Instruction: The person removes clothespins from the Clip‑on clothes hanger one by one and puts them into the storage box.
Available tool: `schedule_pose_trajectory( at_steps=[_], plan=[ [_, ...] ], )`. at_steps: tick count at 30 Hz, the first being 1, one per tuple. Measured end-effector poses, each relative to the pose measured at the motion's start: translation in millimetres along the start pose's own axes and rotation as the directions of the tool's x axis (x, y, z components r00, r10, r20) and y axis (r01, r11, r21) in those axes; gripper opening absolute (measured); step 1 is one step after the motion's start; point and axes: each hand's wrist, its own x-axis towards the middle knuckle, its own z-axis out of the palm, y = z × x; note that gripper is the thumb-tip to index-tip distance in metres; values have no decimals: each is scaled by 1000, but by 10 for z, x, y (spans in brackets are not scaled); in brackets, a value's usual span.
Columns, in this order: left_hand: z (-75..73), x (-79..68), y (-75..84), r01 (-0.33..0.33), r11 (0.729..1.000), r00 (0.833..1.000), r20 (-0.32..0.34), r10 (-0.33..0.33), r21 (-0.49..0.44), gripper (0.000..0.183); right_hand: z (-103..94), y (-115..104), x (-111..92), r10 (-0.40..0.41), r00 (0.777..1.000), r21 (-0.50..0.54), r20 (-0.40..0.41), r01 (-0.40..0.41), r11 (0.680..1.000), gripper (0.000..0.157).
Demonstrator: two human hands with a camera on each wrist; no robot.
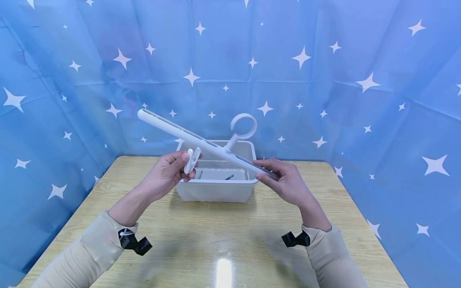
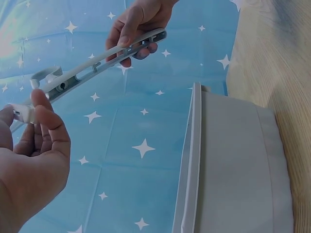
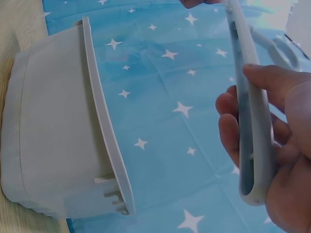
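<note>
A white clothes hanger point(image 1: 180, 132), a straight slotted bar with a round hook point(image 1: 255, 130), is tilted above the bin with its left end higher. My right hand point(image 1: 286, 184) grips the bar's lower right end between thumb and fingers. In the right wrist view the fingers wrap round the hanger point(image 3: 262, 131), its hollow side showing. My left hand point(image 1: 163, 176) pinches a small white clothespin point(image 1: 192, 161) near the bar's middle, apart from it in the head view. The left wrist view shows the clothespin point(image 2: 23, 112) partly, behind the fingers.
A light grey plastic bin point(image 1: 216, 193) stands on the wooden table point(image 1: 201, 240) beneath the hanger. Inside lies a small dark green piece point(image 1: 229, 177); other contents are hard to make out. Blue star-printed curtains point(image 1: 223, 48) surround the table at the back and sides.
</note>
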Motion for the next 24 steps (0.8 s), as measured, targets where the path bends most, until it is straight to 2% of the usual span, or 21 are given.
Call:
schedule_pose_trajectory(
  at_steps=[4, 7, 13, 18, 20, 24],
  plan=[
    [16, 3, 5, -18, 998, 1000, -21, 19, 58, 31, -9, -9, -13, -2, 1000, -5, 1, 2, 1000, 36],
    [27, 1, 7, -23, 986, 997, -65, 34, 163, 31, -19, -19, -24, 2, 1000, -9, 2, -2, 1000, 36],
    [44, -3, 3, -28, 923, 985, -148, 91, 383, 33, -35, -19, -37, -13, 1000, -19, -4, 13, 1000, 37],
    [56, 1, -9, -79, 879, 969, -172, 179, 470, 30, -34, -22, -36, -28, 1000, -16, -9, 28, 999, 37],
    [59, 6, -14, -112, 867, 959, -175, 222, 486, 29, -36, -26, -35, -30, 1000, -16, -7, 30, 999, 37],
    [62, 8, -33, -198, 825, 931, -161, 327, 529, 26, -40, -29, -38, -26, 1000, -12, 1, 26, 1000, 36]
  ],
)
